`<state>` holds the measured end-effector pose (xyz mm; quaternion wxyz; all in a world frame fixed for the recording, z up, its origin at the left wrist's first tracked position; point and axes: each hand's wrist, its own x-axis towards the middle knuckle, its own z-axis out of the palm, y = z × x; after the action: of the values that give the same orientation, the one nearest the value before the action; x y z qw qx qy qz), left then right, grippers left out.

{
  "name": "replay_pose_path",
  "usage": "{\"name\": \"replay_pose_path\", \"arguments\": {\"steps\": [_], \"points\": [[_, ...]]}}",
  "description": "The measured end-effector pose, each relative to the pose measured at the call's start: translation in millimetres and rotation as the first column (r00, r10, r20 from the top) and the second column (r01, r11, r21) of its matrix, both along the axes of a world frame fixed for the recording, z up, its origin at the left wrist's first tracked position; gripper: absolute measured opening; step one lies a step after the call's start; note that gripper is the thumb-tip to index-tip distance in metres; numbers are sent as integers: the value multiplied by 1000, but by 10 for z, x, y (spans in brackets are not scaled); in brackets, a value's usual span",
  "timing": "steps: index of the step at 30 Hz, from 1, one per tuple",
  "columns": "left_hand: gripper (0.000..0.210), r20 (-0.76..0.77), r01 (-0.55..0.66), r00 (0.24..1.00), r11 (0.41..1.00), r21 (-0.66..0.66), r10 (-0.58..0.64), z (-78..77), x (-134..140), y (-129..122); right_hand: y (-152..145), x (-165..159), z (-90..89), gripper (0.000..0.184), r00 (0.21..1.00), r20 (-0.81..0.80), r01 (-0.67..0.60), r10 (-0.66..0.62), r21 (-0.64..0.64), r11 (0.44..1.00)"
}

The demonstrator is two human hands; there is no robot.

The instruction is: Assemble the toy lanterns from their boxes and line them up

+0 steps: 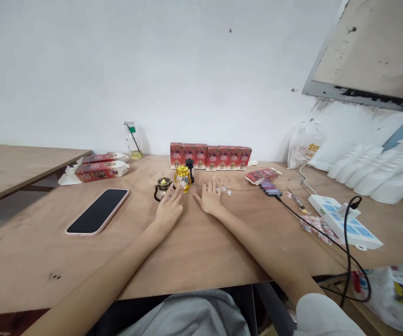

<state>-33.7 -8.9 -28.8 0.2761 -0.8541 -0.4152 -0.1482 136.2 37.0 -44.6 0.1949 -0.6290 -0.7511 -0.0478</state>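
My left hand [169, 208] reaches over the table with its fingers stretched forward, at the near side of the small lanterns. Its fingertips overlap a bronze-coloured lantern [164, 182] and a shiny gold lantern [182, 173]; whether they touch them I cannot tell. A black lantern [189, 169] stands upright just behind the gold one. To the right, my right hand [210, 199] lies palm down on the wood, fingers spread, holding nothing visible. Small white pieces [226, 190] are scattered beside its fingertips, partly hidden by them.
Red printed boxes [218, 157] stand in a row by the wall; another box [262, 175] lies right. A phone [98, 211], red-and-white packs [101, 171] and a bottle [133, 144] are left. Right are a power strip [344, 224], cables, a plastic bag [304, 144] and white spray bottles [390, 175].
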Motion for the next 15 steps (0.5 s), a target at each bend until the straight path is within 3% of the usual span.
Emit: {"name": "replay_pose_path", "arguments": {"steps": [4,8,11,15], "points": [[30,75,44,996,998,-53,-40,13,13,-25,207,120,14,62,993,-7,122,-121,22,992],[34,156,150,981,963,-222,-117,-48,49,-23,367,123,52,58,994,-8,111,-111,8,994],[37,269,238,951,921,-308,-156,-111,46,7,451,68,91,52,994,-5,112,-112,-47,993],[36,320,240,939,908,-344,-127,-145,23,40,512,9,108,50,985,-10,168,-171,-132,977]]}}
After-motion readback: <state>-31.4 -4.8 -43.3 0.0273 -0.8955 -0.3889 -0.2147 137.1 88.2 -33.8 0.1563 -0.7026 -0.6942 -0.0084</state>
